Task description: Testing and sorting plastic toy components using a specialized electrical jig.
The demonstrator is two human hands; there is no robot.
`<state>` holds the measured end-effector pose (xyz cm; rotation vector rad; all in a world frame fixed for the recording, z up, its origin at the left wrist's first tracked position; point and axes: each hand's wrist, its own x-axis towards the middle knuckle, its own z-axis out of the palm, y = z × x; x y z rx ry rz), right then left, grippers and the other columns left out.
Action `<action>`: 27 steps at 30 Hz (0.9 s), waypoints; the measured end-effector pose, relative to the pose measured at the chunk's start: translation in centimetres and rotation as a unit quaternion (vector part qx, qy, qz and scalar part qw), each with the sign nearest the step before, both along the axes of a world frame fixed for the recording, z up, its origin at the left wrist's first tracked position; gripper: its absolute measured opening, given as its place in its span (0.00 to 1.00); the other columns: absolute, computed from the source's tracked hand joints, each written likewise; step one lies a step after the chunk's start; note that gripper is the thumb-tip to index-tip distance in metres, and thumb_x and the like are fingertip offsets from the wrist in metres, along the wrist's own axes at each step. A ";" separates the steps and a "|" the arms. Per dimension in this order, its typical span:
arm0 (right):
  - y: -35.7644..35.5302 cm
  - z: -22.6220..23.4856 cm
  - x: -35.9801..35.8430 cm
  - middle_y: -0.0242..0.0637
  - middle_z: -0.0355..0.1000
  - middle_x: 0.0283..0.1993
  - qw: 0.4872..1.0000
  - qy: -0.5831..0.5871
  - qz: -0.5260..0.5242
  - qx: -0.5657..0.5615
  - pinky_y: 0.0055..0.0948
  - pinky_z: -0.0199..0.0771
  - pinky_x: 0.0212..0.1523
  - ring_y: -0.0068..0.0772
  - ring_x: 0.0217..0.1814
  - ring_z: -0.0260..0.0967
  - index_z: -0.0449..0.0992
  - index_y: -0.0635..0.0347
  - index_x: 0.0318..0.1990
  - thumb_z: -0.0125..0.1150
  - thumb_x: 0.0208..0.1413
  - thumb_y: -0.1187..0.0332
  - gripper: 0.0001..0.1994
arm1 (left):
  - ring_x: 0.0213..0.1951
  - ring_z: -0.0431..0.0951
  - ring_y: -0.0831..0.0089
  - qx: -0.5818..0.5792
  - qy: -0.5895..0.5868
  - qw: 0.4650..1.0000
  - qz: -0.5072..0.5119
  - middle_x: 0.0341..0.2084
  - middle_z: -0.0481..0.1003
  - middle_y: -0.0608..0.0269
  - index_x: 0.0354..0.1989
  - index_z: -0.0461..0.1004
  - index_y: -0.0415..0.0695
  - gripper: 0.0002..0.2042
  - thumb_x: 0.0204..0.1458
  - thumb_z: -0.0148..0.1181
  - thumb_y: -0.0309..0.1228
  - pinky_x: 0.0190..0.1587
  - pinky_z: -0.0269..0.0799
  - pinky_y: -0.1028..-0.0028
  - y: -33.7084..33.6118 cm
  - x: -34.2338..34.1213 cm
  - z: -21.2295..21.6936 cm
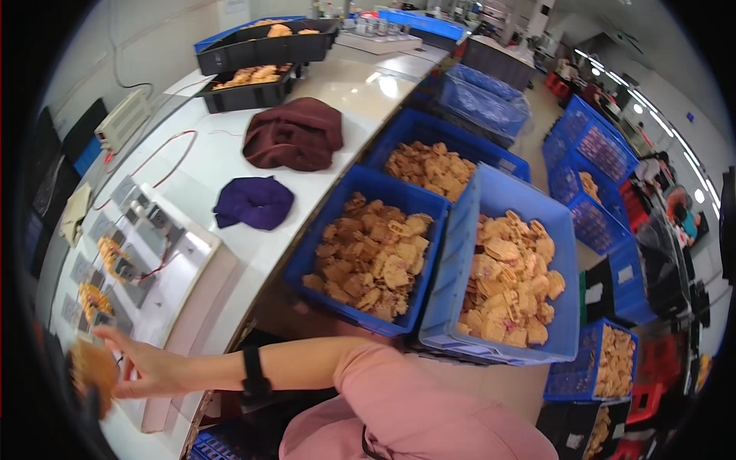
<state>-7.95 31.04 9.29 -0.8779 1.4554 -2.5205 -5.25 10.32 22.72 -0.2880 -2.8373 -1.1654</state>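
My right hand, with a black band round its wrist, reaches to the far left edge of the view. Its fingers are closed around a blurred tan part, whose exact kind I cannot make out. Just beyond the hand stands a pale test fixture with grey blocks in a row. Two tan parts with thin wires, a nearer one and a farther one, sit on its blocks. My left hand does not show.
Right of the white table, blue bins hold heaps of tan parts. A purple cloth and a maroon cloth lie on the table. Black trays stand at its far end. More crates line the right side.
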 end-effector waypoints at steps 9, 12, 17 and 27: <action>25.2 -7.7 5.4 0.29 0.77 0.51 0.930 -0.194 0.153 0.271 0.25 0.78 0.44 0.22 0.50 0.74 0.75 0.55 0.56 0.66 0.58 0.51 0.24 | 0.49 0.78 0.62 -0.069 0.173 0.977 -0.103 0.53 0.74 0.50 0.63 0.67 0.37 0.24 0.58 0.63 0.24 0.49 0.77 0.66 7.0 4.9 -7.8; 38.3 -9.0 6.9 0.27 0.77 0.49 0.873 -0.240 -0.062 0.421 0.23 0.78 0.38 0.20 0.50 0.73 0.80 0.55 0.52 0.60 0.61 0.49 0.21 | 0.50 0.78 0.62 -0.062 0.210 0.975 0.033 0.52 0.76 0.49 0.63 0.67 0.37 0.22 0.60 0.61 0.23 0.50 0.77 0.67 2.4 4.2 -10.0; 52.9 -8.6 8.2 0.37 0.77 0.44 0.619 -0.369 -0.592 0.361 0.22 0.73 0.27 0.28 0.36 0.78 0.71 0.60 0.59 0.59 0.60 0.45 0.30 | 0.61 0.67 0.67 0.080 0.162 0.973 0.146 0.62 0.68 0.55 0.65 0.65 0.38 0.19 0.68 0.49 0.29 0.64 0.62 0.67 -3.3 3.9 -16.0; 41.3 -5.3 5.0 0.31 0.77 0.44 0.779 -0.217 -0.473 0.350 0.17 0.69 0.39 0.18 0.39 0.72 0.76 0.58 0.52 0.57 0.67 0.59 0.14 | 0.69 0.58 0.63 0.126 0.189 0.937 0.265 0.69 0.60 0.53 0.70 0.57 0.38 0.24 0.69 0.43 0.36 0.70 0.53 0.65 -1.8 5.7 -20.2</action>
